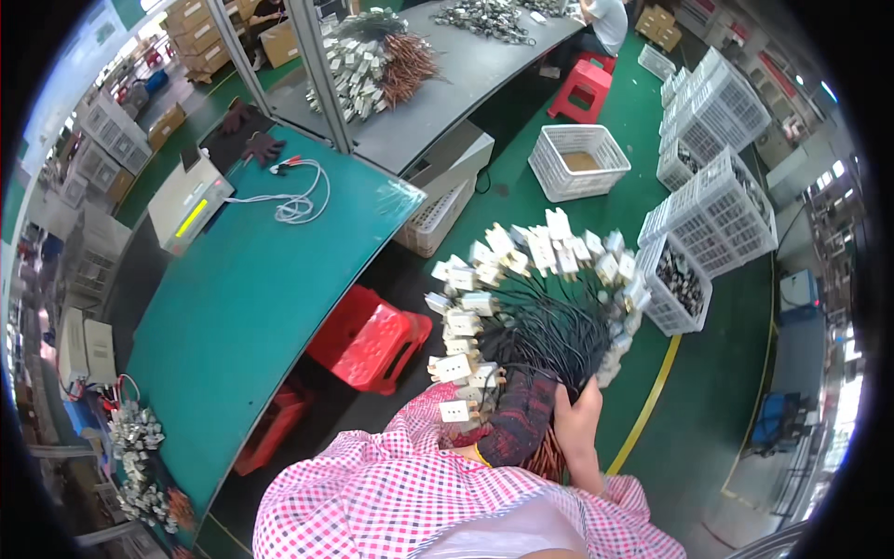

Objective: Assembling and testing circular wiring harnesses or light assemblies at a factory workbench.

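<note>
Left hand [521, 419]: in a dark knit glove, wrapped around the bundle's stems.
Right hand [579, 417]: bare, closed on the same stems from the right.
Bundle of black cables with white plug heads [535, 298]: held upright, fanned out, right of the teal workbench [251, 298].
Near left: red plastic stool [371, 337].
Far right: white plastic crates [717, 177].

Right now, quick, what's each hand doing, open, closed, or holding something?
Left hand: in a dark glove, closed around the bundle of black cables with white plugs.
Right hand: bare, closed on the same bundle from the other side.
</note>
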{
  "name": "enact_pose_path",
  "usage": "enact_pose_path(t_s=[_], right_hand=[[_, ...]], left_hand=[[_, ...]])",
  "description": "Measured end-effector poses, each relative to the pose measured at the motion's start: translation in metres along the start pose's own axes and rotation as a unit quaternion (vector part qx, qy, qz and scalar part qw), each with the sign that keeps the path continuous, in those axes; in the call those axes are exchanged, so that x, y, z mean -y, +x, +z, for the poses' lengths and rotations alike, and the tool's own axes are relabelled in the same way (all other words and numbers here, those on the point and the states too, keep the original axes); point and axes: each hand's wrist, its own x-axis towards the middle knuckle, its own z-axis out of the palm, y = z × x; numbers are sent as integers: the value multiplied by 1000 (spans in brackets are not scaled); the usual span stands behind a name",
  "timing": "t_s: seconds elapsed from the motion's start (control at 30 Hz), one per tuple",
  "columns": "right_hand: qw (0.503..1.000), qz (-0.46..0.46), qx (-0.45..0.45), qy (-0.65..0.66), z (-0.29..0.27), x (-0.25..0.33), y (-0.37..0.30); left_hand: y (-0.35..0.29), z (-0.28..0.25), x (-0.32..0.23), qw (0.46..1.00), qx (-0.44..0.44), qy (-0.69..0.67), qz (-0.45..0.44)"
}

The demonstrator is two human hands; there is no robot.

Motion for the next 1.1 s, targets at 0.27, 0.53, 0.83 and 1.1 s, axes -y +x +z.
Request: enact_pose_path(t_s=[0.27,0.53,0.83,1.1], right_hand=[[992,37,-109,-55,-2,-39,123],[1000,-12,-12,5,30,-51,352],[961,-206,71,172,142,53,603],[867,-306,196,340,316,186,782]], left_hand=[[174,31,-21,987,15,-141,-77],[338,66,-28,963,-1,-215,-164],[503,144,3,893,-137,-396,-164],[633,369,0,533,-71,-684,-492]])
